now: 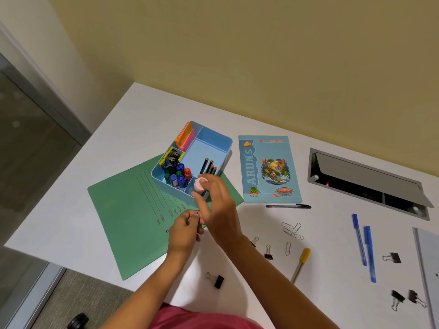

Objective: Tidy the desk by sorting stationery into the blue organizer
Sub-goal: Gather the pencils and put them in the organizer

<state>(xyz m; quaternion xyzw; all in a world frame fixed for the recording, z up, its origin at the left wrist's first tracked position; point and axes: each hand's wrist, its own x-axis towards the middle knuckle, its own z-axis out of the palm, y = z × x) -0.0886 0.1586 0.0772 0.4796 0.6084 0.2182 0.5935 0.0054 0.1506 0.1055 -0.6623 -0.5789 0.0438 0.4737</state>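
1. R hand [215, 203] grips pink round object [200, 184] at near edge of blue organizer [213, 136].
2. L hand [184, 230] curled; can't tell if holding anything.
3. Organizer sits on green folder [133, 210], on bench [332, 245].

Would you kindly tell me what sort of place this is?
Probably an office or study room: a white desk with a built-in grey metal cable hatch, a green paper file folder and a blue plastic organizer.

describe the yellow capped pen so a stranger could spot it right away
From the blue notebook on the white desk, come toward the near edge, past the loose paper clips. The pen lies slanted just beyond them. It alone has a yellow cap; the two pens right of it are blue.
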